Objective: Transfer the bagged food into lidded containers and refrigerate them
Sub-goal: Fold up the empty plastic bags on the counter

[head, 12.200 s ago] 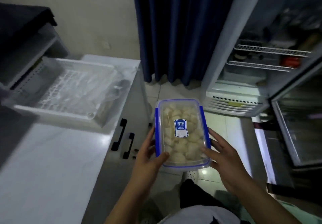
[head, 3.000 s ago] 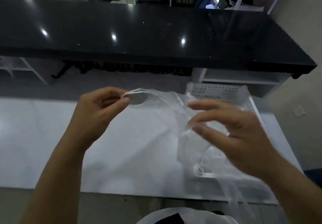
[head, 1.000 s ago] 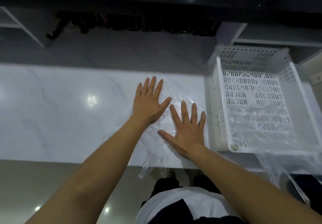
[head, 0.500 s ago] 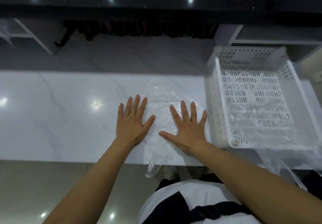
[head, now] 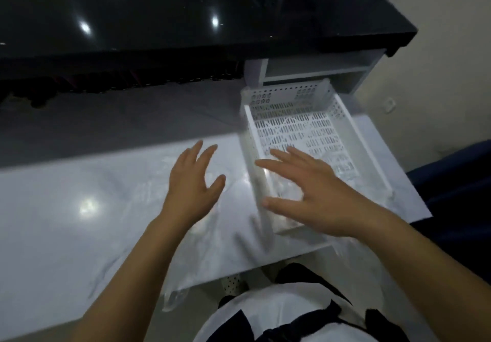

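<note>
The left hand [head: 192, 182] and right hand [head: 308, 192] are both spread wide with straight fingers, gripping nothing; blur hides whether they touch anything. The crumpled clear plastic bag [head: 212, 224] lies flat on the white marble-look counter [head: 66, 208] beneath and between them, likely emptied and smoothed for tidying. Under the right hand sits the white perforated plastic basket [head: 342, 118], with more clear film inside.
</note>
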`<state>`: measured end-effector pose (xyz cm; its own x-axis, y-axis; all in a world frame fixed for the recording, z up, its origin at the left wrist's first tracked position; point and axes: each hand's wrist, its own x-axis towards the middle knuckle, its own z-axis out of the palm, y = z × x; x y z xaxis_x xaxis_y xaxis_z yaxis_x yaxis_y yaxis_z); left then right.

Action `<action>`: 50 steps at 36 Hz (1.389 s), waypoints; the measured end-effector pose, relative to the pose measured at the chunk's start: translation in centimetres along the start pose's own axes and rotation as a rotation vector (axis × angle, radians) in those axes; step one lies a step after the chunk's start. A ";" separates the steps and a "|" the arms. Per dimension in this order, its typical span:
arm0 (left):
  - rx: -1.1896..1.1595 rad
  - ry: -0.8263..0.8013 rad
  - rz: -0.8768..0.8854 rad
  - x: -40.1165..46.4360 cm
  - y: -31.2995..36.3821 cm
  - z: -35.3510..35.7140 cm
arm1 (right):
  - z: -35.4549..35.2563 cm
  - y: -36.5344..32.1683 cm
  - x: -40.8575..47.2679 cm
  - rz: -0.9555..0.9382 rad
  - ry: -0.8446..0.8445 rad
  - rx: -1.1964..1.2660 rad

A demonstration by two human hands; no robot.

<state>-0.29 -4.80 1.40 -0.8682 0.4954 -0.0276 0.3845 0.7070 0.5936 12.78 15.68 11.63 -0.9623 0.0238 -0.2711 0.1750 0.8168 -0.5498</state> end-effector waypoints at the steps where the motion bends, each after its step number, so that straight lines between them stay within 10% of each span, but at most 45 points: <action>1: -0.049 -0.019 0.064 0.6 1.8 0.4 | -1.0 1.4 -1.3 0.065 0.047 0.020; 6: -0.045 -0.180 0.346 4.0 9.9 3.8 | -2.0 8.9 -6.3 0.429 0.245 0.038; 13: 0.305 -0.592 0.218 8.6 14.7 9.7 | 0.8 14.3 -8.4 0.463 0.064 0.006; 25: 0.000 -0.452 0.007 9.6 16.5 6.7 | -8.2 15.4 -5.0 0.127 0.234 0.209; 35: -0.398 -0.249 -0.168 5.0 18.8 -3.4 | -14.1 10.2 6.5 -0.375 -0.007 -0.175; 50: -0.756 0.342 -0.680 -11.4 9.7 -7.0 | -7.5 -0.6 13.7 -0.284 -0.258 0.656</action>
<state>11.18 -7.10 13.08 -0.9140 -0.1349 -0.3827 -0.4045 0.2270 0.8859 -2.07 19.81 14.19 -0.9238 -0.3373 -0.1812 0.0938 0.2595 -0.9612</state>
